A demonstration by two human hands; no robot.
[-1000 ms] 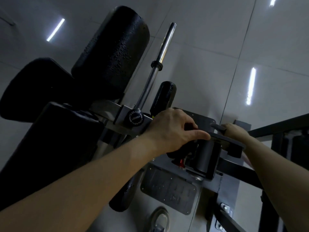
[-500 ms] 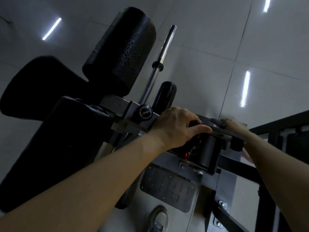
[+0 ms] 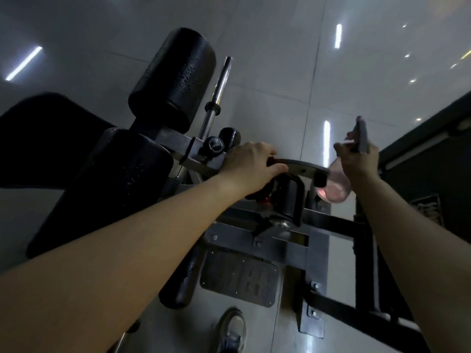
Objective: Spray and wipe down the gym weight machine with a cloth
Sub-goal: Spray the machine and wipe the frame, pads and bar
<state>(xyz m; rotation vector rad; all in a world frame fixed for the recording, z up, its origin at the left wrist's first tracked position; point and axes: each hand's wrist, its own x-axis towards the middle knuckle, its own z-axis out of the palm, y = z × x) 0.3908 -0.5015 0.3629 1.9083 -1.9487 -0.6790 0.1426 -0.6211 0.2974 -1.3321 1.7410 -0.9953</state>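
Fingers (image 3: pixel 262 151) of left hand (image 3: pixel 248 165) curled down over the near end of the grey curved metal plate (image 3: pixel 304 170) on the gym weight machine (image 3: pixel 270 225), thumb stretched along the plate's lower edge, grip closed on it; something dark and reddish under the palm, could not tell whether it was a cloth. Far left: black seat pad (image 3: pixel 51 138), then a long black pad (image 3: pixel 107 189) with droplets, a black roller pad (image 3: pixel 175 77) above it also speckled wet. Round black knob (image 3: pixel 214 146) with white lettering sat just left of the left hand, chrome bar (image 3: pixel 218 90) rising behind it. Below the plate a black cylinder in a bracket, then a grey frame and a bolted footplate (image 3: pixel 238 278). Shoe (image 3: pixel 232 329) at bottom edge on tiled floor (image 3: pixel 267 34). Right hand (image 3: pixel 359 159) raised apart from the machine, fingers wrapped shut around the neck of a spray bottle (image 3: pixel 334 186), pinkish translucent body hanging just beside the plate's right end, grey trigger head poking above the knuckles. Dark frame rails at far right
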